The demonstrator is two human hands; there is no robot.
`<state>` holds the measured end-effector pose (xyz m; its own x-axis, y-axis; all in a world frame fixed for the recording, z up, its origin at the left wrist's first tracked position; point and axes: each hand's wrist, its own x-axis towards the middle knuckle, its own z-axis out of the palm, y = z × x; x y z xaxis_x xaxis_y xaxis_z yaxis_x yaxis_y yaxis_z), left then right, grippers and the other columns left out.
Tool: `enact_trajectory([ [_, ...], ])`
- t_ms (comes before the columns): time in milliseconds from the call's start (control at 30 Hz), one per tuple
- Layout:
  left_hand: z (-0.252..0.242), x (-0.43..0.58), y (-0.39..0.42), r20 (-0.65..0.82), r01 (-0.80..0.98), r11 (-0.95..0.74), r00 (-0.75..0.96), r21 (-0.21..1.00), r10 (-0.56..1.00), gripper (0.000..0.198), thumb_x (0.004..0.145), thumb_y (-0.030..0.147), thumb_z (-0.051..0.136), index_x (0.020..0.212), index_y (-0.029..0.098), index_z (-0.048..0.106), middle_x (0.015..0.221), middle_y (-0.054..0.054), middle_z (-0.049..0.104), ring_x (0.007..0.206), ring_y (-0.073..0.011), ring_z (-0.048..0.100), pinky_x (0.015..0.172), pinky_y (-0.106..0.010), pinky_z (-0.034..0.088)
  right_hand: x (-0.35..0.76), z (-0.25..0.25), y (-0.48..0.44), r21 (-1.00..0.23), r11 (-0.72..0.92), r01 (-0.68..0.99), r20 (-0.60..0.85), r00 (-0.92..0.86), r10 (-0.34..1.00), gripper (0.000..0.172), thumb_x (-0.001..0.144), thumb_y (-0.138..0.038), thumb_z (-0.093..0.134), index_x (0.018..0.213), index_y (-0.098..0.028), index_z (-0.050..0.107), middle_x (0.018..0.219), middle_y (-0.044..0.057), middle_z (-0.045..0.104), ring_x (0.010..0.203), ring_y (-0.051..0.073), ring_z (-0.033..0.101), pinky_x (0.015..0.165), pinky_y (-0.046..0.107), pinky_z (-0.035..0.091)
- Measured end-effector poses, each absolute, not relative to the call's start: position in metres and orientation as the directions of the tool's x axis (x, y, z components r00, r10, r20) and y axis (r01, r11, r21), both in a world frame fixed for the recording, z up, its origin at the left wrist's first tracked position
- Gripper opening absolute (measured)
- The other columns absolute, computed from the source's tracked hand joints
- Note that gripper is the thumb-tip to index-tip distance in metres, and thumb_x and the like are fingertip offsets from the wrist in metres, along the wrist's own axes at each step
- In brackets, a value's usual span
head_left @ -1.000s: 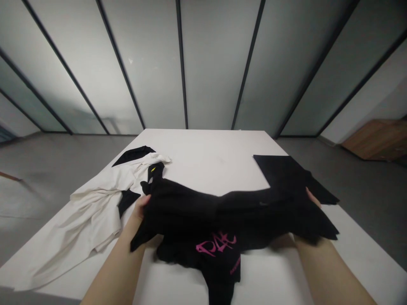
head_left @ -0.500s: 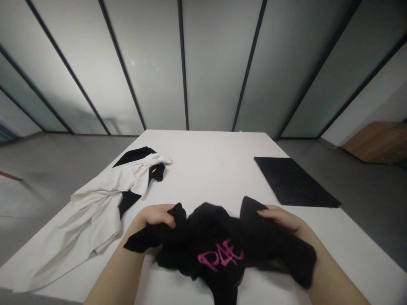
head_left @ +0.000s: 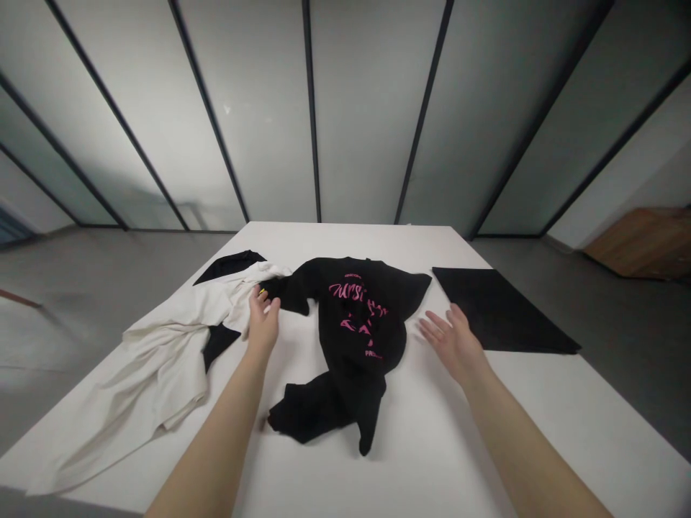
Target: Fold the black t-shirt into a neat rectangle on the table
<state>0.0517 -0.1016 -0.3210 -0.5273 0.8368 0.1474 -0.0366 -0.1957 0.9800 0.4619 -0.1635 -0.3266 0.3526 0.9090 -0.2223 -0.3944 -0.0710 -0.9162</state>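
Note:
A black T-shirt [head_left: 356, 309] with pink lettering lies on the white table [head_left: 443, 446], its upper part spread out and its lower part twisted and bunched towards me. To its left, my left hand [head_left: 263, 316] is raised with fingers apart, holding nothing, beside the white garment. My right hand [head_left: 453, 342] is open too, its fingers spread between the shirt's right side and a flat black rectangular piece [head_left: 502, 309]. Neither hand grips the shirt.
White clothing [head_left: 162, 338] lies crumpled along the table's left side, with black clothing [head_left: 229, 266] partly under it. A frosted glass partition [head_left: 367, 108] stands behind the table. A brown wooden object [head_left: 642, 241] is at the far right.
Both hands have let go of the black T-shirt and moved forward. The shirt, bunched between them before, now lies spread farther away with more of its pink print showing.

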Motion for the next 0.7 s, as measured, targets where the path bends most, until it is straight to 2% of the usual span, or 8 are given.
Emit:
enact_trajectory([
  [67,-0.319,0.066,-0.115,0.235,0.106,-0.209,-0.401,0.972,0.885,0.048,0.081,0.034,0.081,0.126,0.025,0.066,0.11,-0.007,0.069,0.095,-0.0213,0.066,0.088,-0.032,0.051,0.449,-0.327,-0.171,-0.939,-0.178,-0.293,-0.256,0.252,0.933,0.074,0.086,-0.048,0.077,0.151,-0.041,0.041,0.119,0.004,0.072,0.099,0.023,0.076,0.079,0.034,0.063],
  [167,-0.311,0.087,-0.14,0.204,0.285,-0.204,0.031,0.937,0.978,0.042,0.087,0.041,0.075,0.126,0.025,0.07,0.082,0.0,0.066,0.07,-0.0186,0.06,0.071,-0.028,0.047,0.429,-0.324,-0.186,-0.952,-0.296,-0.079,-0.298,0.015,0.955,0.071,0.088,-0.047,0.078,0.151,-0.036,0.046,0.093,0.001,0.073,0.075,0.02,0.074,0.053,0.025,0.054],
  [267,-0.306,0.107,-0.162,0.051,0.391,-0.236,0.429,0.889,0.902,0.054,0.093,0.045,0.069,0.144,0.029,0.063,0.078,0.001,0.067,0.067,-0.0194,0.06,0.066,-0.029,0.044,0.413,-0.324,-0.198,-0.931,-0.36,0.058,-0.365,-0.188,0.912,0.073,0.091,-0.048,0.074,0.155,-0.033,0.043,0.073,-0.002,0.069,0.058,0.018,0.068,0.045,0.023,0.049],
  [333,-0.307,0.117,-0.169,0.007,0.407,-0.265,0.535,0.874,0.845,0.055,0.092,0.046,0.07,0.144,0.029,0.065,0.082,0.0,0.069,0.069,-0.0198,0.061,0.066,-0.029,0.043,0.407,-0.327,-0.201,-0.924,-0.37,0.094,-0.382,-0.271,0.884,0.072,0.091,-0.047,0.075,0.154,-0.031,0.044,0.073,-0.001,0.071,0.056,0.018,0.068,0.046,0.024,0.051],
  [433,-0.311,0.124,-0.168,-0.015,0.379,-0.24,0.559,0.894,0.829,0.035,0.088,0.04,0.072,0.119,0.024,0.077,0.085,-0.002,0.071,0.072,-0.0192,0.06,0.066,-0.029,0.044,0.404,-0.335,-0.198,-0.928,-0.353,0.121,-0.372,-0.257,0.892,0.057,0.089,-0.044,0.075,0.14,-0.027,0.057,0.074,-0.001,0.072,0.053,0.017,0.066,0.045,0.024,0.05],
  [533,-0.313,0.119,-0.156,-0.028,0.242,-0.1,0.474,0.965,0.88,0.015,0.083,0.035,0.073,0.088,0.021,0.076,0.081,-0.002,0.071,0.072,-0.0185,0.062,0.067,-0.028,0.047,0.411,-0.341,-0.187,-0.955,-0.288,0.069,-0.295,-0.11,0.949,0.037,0.085,-0.043,0.075,0.116,-0.025,0.066,0.071,-0.002,0.071,0.054,0.017,0.065,0.048,0.027,0.051],
  [633,-0.314,0.103,-0.141,-0.027,-0.017,0.031,0.201,0.999,0.979,0.016,0.078,0.034,0.077,0.083,0.02,0.071,0.076,0.0,0.069,0.068,-0.0162,0.061,0.061,-0.024,0.046,0.431,-0.344,-0.172,-0.982,-0.145,-0.125,-0.167,0.194,0.967,0.028,0.079,-0.042,0.075,0.101,-0.026,0.066,0.076,-0.003,0.07,0.064,0.019,0.067,0.056,0.03,0.055],
  [700,-0.315,0.09,-0.131,-0.051,-0.208,0.043,-0.031,0.977,0.998,0.019,0.073,0.031,0.08,0.085,0.02,0.07,0.072,0.002,0.066,0.061,-0.0136,0.059,0.054,-0.021,0.043,0.45,-0.344,-0.162,-0.968,-0.011,-0.25,-0.118,0.418,0.901,0.03,0.075,-0.04,0.077,0.099,-0.028,0.063,0.077,-0.005,0.069,0.069,0.018,0.067,0.06,0.029,0.056],
])
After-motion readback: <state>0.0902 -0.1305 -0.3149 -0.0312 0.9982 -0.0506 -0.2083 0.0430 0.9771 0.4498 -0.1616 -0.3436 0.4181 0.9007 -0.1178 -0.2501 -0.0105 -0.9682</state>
